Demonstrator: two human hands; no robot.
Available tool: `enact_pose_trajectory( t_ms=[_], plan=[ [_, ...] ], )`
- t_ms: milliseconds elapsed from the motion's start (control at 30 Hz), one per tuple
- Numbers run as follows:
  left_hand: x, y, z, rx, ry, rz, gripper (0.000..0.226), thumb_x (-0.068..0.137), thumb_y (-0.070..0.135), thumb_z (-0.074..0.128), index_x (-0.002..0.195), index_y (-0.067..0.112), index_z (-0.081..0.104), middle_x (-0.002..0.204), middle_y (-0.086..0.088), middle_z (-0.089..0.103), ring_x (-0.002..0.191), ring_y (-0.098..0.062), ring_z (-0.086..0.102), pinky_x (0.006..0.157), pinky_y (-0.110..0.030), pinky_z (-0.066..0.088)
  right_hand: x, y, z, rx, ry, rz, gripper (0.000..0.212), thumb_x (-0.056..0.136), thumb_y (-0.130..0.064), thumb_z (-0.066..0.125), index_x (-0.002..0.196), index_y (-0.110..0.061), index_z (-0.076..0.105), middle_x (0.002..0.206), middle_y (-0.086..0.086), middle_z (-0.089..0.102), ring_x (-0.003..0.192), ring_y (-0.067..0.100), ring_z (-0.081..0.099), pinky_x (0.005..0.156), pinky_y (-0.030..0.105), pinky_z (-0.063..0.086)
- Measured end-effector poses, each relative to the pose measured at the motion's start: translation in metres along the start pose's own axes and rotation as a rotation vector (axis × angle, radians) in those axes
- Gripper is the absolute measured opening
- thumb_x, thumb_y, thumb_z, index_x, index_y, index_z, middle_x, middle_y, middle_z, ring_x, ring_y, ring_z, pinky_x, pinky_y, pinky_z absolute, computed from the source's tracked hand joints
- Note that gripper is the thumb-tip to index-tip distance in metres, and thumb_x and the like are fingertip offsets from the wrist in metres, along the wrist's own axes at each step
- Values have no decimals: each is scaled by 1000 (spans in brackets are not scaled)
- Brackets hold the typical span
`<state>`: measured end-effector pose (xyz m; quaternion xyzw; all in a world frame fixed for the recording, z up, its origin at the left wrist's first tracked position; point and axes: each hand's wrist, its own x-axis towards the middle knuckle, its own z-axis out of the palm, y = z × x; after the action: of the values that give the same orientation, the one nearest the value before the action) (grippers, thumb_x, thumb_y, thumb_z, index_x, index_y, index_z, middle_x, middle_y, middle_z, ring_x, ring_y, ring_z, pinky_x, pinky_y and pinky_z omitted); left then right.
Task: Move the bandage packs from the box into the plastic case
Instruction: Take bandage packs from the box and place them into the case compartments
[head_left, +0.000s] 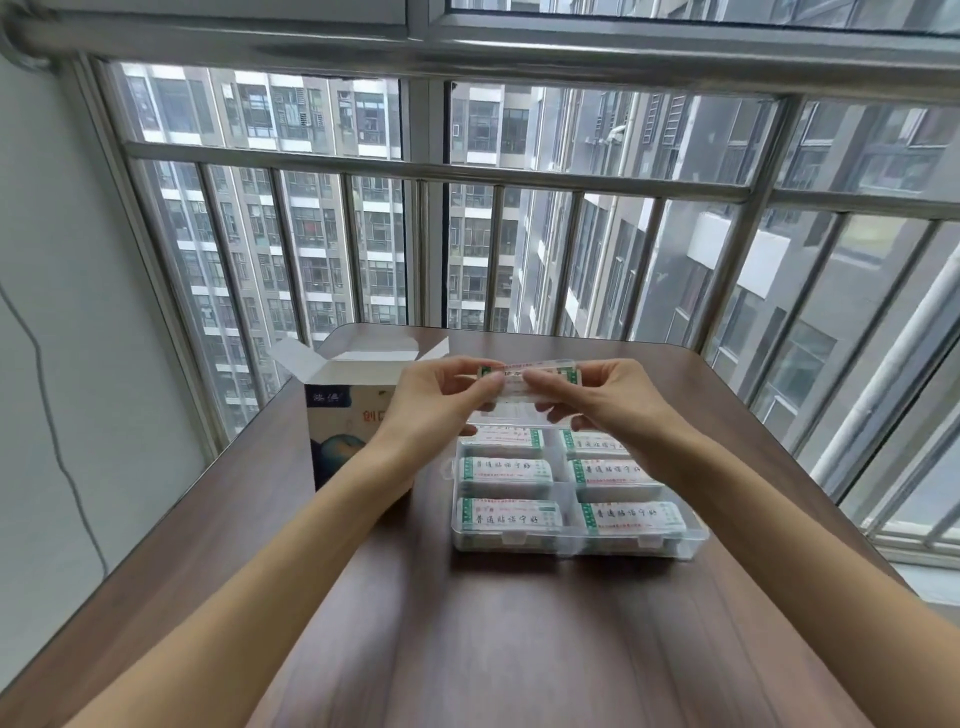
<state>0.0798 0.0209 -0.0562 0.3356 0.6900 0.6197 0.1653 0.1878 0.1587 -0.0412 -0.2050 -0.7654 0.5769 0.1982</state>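
the table (519, 649) carries the open box (353, 410) and, just beside it, the plastic case (574, 548), with packs in the compartments that show. the left hand (441, 400) and right hand (602, 397) pinch one bandage pack (524, 375) above the case's far end. the task seems nearly done; the box's inside is hidden.

box (358, 415): red "创" readable beside a pale, unreadable logo | bandage packs (506, 517) in plastic case (696, 538): green side bands, black Chinese line, maybe "普通贴…", remainder blurred | no numbers legible
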Motion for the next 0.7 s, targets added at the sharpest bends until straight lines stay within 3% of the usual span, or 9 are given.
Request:
enact_pose_trajectory(
  t_ms=[167,300,367,467,533,600,700],
  plan=[
    [11,-3,-2,33,13,28,20,87,15,67,107,15,69,82,7,71,65,7,65,54,-11,50,10,3,-7,105,-101,46,26,82,-19,68,104,-7,71,90,7,74,78,13,70,67,16,54],
    [15,-8,-4,174,0,79,27,84,16,71,110,12,69,87,-1,74,76,-5,70,55,-16,52,12,4,-4,23,-99,94,23,85,-28,65,98,-10,73,85,4,74,75,9,70,64,17,53],
    [14,-12,-5,235,-23,78,29,83,18,72,112,12,69,90,-2,75,78,-5,71,55,-17,53,15,5,-3,-16,-16,62,18,87,-27,63,91,-12,73,84,4,73,81,12,67,72,20,53],
    [12,-18,-5,239,-4,51,22,85,17,71,106,14,72,90,0,74,78,-2,70,55,-16,53,20,3,-5,227,146,104,11,88,-22,62,84,-12,66,92,5,68,95,18,61,86,27,51],
    [13,-19,-6,188,20,33,17,87,16,69,103,16,72,89,2,74,79,-3,69,57,-16,54,22,-2,-7,312,80,176,14,83,-26,65,84,-12,66,97,5,67,101,19,59,88,31,48],
    [13,-15,-5,60,19,-10,14,89,13,65,102,16,70,89,3,73,77,-4,69,60,-17,55,22,0,-4,222,-28,202,18,80,-29,68,86,-11,69,95,6,71,99,19,62,90,34,49],
    [14,-3,-4,-198,2,-89,14,93,9,56,100,15,67,92,0,72,78,-6,70,65,-19,58,19,-2,3,289,-4,144,14,83,-18,67,90,-7,70,84,7,72,77,14,69,75,24,57]
  ],
)
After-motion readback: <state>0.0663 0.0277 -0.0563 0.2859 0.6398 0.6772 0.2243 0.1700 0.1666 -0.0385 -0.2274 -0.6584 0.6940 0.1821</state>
